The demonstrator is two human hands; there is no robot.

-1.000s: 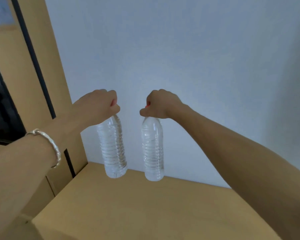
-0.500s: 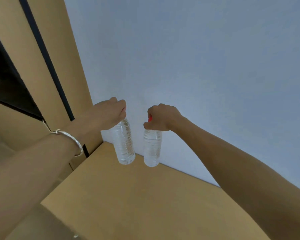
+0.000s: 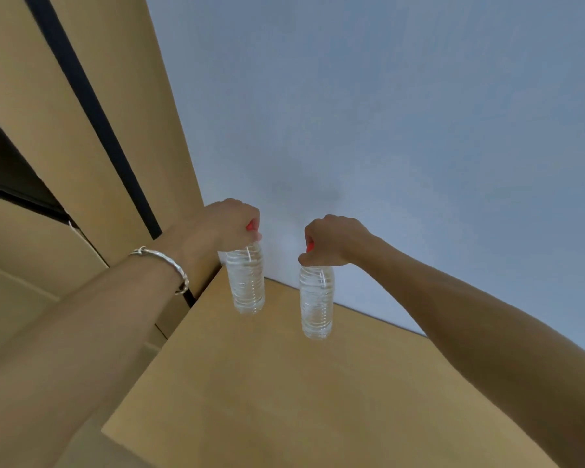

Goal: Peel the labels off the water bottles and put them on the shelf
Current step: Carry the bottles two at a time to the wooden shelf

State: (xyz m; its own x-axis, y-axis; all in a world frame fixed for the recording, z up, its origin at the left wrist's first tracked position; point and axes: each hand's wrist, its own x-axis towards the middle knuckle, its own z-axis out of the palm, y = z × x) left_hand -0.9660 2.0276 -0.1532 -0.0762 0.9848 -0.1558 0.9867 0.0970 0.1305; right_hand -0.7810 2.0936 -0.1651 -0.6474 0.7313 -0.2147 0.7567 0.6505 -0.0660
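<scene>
pale grey-blue wall (image 3: 385, 130) forms the background, with a tan wooden shelf (image 3: 284, 417) meeting it along a slanted line in the lower half of the view. at far left, a dark opening (image 3: 7, 170) sits between tan wooden panels (image 3: 31, 96), and a black strip (image 3: 92, 106) runs diagonally down one panel toward the shelf's back corner.

the left forearm enters from the lower left, with a silver bracelet (image 3: 163, 265) around the wrist. the left hand (image 3: 230, 224) is closed in a fist round the top of the left bottle (image 3: 245, 285); a bit of its red cap (image 3: 250, 227) shows between the fingers. this bottle is clear and ribbed and hangs upright from the fist, near the shelf's back left corner and just in front of the wall.

the right bottle (image 3: 316, 305), of the same kind, hangs upright just beside the left one without touching it, with its base lower in the view. the right hand (image 3: 331, 241) grips its top with curled fingers, knuckles up, and a sliver of red cap (image 3: 309, 246) shows at the thumb side. the right forearm runs off toward the lower right edge.

both bottles are over the back part of the shelf; whether either base touches the board cannot be told.
</scene>
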